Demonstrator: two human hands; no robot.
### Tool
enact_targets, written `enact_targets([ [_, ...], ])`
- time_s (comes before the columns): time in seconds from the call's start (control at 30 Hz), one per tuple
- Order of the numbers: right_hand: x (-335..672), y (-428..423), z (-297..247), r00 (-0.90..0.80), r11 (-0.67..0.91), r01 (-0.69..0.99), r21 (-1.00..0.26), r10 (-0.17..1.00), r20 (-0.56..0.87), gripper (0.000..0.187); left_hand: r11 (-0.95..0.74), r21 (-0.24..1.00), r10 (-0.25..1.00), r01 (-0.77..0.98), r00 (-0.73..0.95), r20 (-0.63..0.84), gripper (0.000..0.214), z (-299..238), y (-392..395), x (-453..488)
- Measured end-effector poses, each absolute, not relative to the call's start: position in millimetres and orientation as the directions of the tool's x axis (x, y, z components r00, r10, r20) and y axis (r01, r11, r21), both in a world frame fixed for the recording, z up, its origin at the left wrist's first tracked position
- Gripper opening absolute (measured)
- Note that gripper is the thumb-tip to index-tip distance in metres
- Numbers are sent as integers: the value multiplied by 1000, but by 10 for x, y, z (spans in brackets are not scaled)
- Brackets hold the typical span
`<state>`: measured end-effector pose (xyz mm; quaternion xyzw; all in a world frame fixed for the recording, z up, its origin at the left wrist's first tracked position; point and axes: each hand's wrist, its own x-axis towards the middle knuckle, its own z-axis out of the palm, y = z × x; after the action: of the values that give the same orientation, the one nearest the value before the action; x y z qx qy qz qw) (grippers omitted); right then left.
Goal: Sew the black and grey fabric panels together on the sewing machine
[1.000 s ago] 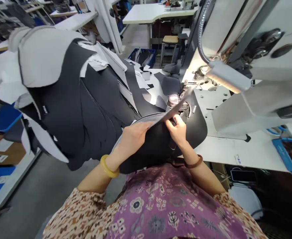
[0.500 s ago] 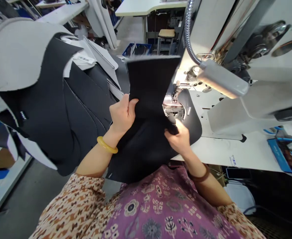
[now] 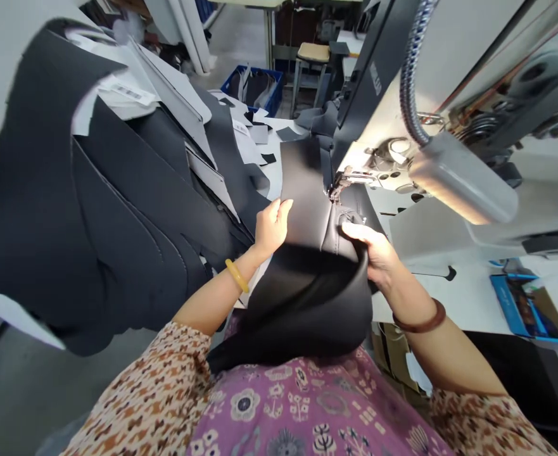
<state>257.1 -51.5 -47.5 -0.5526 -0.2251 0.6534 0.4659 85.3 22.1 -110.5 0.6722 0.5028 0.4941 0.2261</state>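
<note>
A large piece of black leather-like material (image 3: 302, 183) lies under the presser foot (image 3: 337, 189) of a sewing machine (image 3: 378, 126). Its lower part droops in a fold over my lap. With thumb and fingers, my left hand (image 3: 272, 227) pinches the left edge of the material. My right hand (image 3: 374, 249) grips the gathered part just below the foot, thumb on top, where a line of stitching shows. The needle tip is too small to make out. The machine's lamp (image 3: 463, 177) lights the seam from the right.
Stacked black cut pieces (image 3: 131, 221) and white labelled pieces (image 3: 129, 95) spread along my left. Beyond the table are a blue crate (image 3: 273, 95) and a stool (image 3: 313, 52). A blue box of small items (image 3: 528, 307) sits at the right on the white tabletop (image 3: 444, 297).
The raised flap of material has come down flat beside the presser foot, showing its smooth face. My right hand has shifted onto the bunched seam. The view has also moved.
</note>
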Motion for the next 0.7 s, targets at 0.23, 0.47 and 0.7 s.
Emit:
enact_targets([
  [0.23,2542,-438,-596,145,-454,-254,-854,855,-497,36,-412,667,852,621,3,523,31,-1234,266,824],
  [0.47,2568,-397,-624,193,-406,-180,-896,879,-437,38,-920,56,345,388,732,587,59,-1019,159,845],
  [0.7,2678,-485,-588,413,-143,559,-817,902,125,28,-870,35,434,491,733,523,55,-1046,121,966],
])
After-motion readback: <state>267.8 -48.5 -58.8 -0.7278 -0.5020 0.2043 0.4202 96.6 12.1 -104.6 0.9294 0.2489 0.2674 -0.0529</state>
